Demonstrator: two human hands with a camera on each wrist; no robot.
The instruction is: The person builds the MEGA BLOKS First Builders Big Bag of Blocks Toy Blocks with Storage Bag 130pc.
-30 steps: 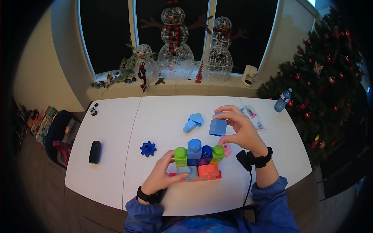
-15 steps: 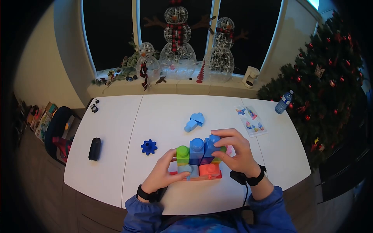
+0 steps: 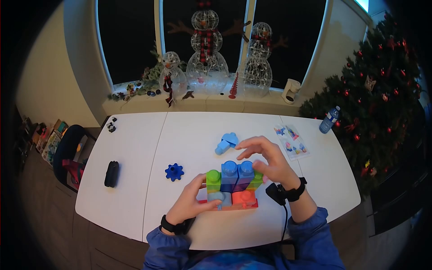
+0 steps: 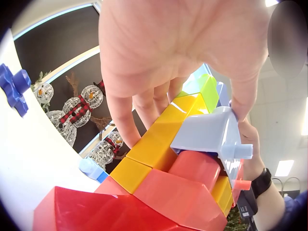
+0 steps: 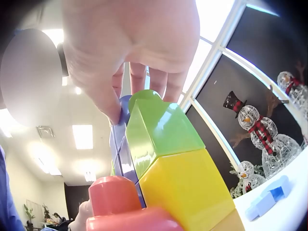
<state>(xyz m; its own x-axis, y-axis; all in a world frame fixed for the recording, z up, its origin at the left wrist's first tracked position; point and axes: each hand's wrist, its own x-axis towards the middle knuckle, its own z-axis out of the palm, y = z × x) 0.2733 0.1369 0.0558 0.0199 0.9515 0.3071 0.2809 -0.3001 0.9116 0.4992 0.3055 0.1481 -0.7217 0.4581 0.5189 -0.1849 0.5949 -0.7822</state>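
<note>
A toy building-block structure stands on the table in front of me. Two blue blocks (image 3: 229, 176) rise side by side at its top, between green blocks (image 3: 213, 178). Lower down are a grey-blue block (image 3: 217, 198), a coral block (image 3: 243, 198), yellow blocks (image 4: 154, 142) and a red base (image 4: 96, 211). My left hand (image 3: 185, 204) grips the left side, thumb against the grey-blue block and fingers behind. Over the right end hovers my right hand (image 3: 272, 163), fingers spread and slightly bent, holding nothing. Its thumb is close to the right blue block.
Light blue pieces (image 3: 226, 144) lie behind the structure, a dark blue gear-shaped piece (image 3: 174, 172) to its left. A black case (image 3: 111, 174) is farther left. At the back right are a picture sheet (image 3: 293, 143) and a water bottle (image 3: 330, 120). A cable (image 3: 286, 220) hangs from my right wrist.
My right hand brought a blue block down onto the structure's top, beside the other blue block, then let go and rose slightly. My left hand kept its grip.
</note>
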